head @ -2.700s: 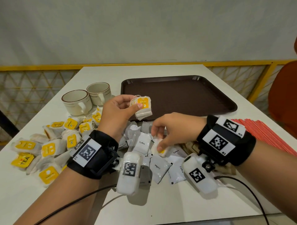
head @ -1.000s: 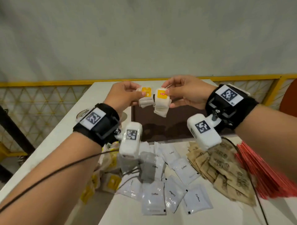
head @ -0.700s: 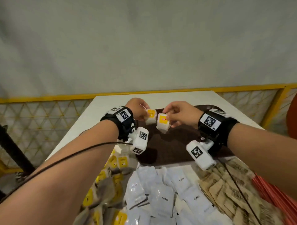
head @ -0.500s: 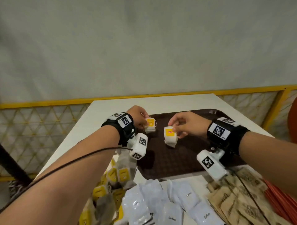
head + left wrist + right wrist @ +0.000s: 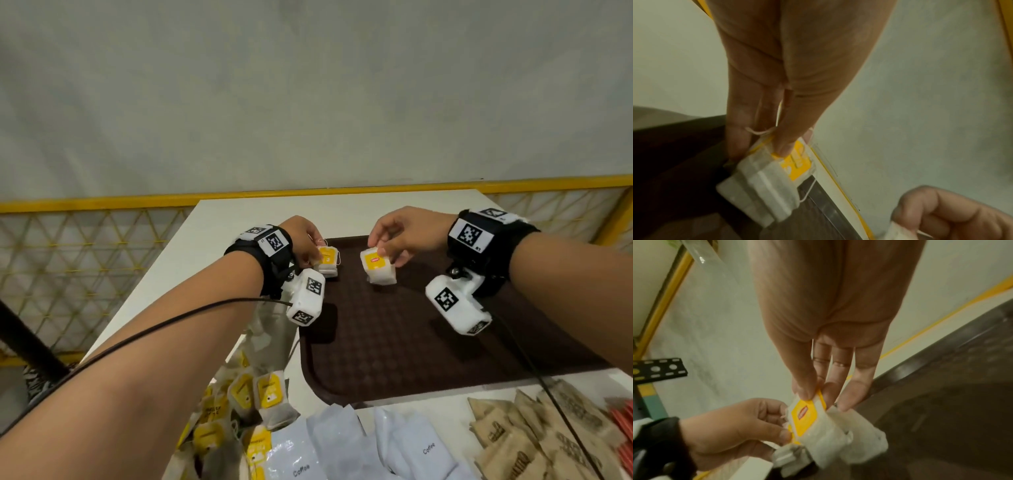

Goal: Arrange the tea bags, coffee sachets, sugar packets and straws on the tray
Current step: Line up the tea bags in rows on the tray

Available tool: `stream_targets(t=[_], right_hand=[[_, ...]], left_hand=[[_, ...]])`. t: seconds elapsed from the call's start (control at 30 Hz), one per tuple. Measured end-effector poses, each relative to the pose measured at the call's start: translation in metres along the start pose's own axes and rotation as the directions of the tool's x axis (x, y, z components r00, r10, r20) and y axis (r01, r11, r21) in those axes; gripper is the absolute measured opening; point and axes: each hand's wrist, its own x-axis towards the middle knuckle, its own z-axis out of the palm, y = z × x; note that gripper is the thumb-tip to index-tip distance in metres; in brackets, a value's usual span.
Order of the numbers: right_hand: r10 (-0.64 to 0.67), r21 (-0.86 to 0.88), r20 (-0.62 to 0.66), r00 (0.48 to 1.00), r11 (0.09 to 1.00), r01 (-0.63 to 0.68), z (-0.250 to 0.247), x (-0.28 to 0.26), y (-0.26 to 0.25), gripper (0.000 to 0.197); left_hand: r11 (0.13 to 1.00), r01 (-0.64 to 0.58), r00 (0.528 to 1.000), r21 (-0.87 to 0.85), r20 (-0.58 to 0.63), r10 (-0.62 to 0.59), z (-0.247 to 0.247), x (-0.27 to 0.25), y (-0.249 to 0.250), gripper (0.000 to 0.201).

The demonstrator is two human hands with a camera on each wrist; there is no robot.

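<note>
Two tea bags were held low over the far left part of a dark brown tray [image 5: 411, 342], one in each hand. The left tea bag [image 5: 327, 262] was pinched at its yellow tag by the left hand [image 5: 301, 240], near the tray's left rim; in the left wrist view the thumb and fingertips [image 5: 783, 146] were closed on the tag, with the paper pouch hanging below. The right tea bag [image 5: 376, 270] was pinched in the same way by the right hand [image 5: 407, 233], just beside the first but apart from it. Whether either pouch was already touching the tray could not be told.

Apart from these two bags, the tray was seen to be bare, so the task was judged barely begun. On the white counter [image 5: 239, 219] at the tray's near left, a heap of tea bags [image 5: 246, 401] was left waiting. In front of the tray, white coffee sachets [image 5: 376, 445] were spread, brown sugar packets [image 5: 534, 431] lay to their right, and red straws [image 5: 621, 421] were glimpsed at the far right edge. All of these were yet to be moved.
</note>
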Motion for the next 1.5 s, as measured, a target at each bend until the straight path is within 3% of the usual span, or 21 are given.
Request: stream_targets(t=[0.1,0.23,0.47,0.6,0.77,0.93,1.1,1.4,1.5], right_hand=[[-0.07,0.156,-0.02,0.997,0.985,0.073,0.012,0.015,-0.009,0.014],[-0.089,0.43,-0.091,0.992,0.895,0.12,0.032,0.037,-0.015,0.016],[0.032,0.489,-0.111,0.993,0.872,0.026,0.063,0.055,0.002,0.017],[0.062,0.59,-0.134,0.989,0.807,0.029,0.064,0.052,0.003,0.015],[0.043,0.671,-0.13,0.991,0.739,0.056,0.06,0.047,-0.001,0.013],[0.038,0.675,-0.123,0.992,0.736,0.055,0.061,0.042,0.001,0.018],[0.009,0.704,-0.107,0.994,0.707,0.069,0.068,0.041,0.0,0.022],[-0.072,0.52,0.043,0.996,0.853,0.039,0.067,0.034,-0.005,0.042],[-0.059,0.33,0.083,0.995,0.944,0.028,0.064,0.034,-0.005,0.046]], left_hand=[[0.999,0.022,0.999,-0.045,-0.026,-0.023,-0.003,0.006,0.0,0.02],[0.996,0.014,0.997,-0.09,-0.08,-0.021,-0.009,0.015,-0.002,0.022],[0.99,0.054,0.997,-0.13,-0.05,-0.061,-0.021,0.013,-0.003,0.018],[0.991,0.088,0.996,-0.097,0.018,-0.086,-0.017,-0.002,0.0,0.009],[0.995,0.103,0.991,0.003,0.086,-0.102,-0.006,-0.014,0.007,0.042],[0.995,0.091,0.995,-0.029,0.038,-0.09,-0.008,-0.017,0.007,0.032],[0.993,0.09,0.994,-0.074,0.065,-0.086,-0.006,-0.023,0.003,0.028],[0.994,0.08,0.987,-0.068,0.143,-0.07,-0.012,-0.025,-0.005,0.014],[0.996,0.063,0.986,-0.065,0.161,-0.052,-0.015,-0.026,-0.005,0.015]])
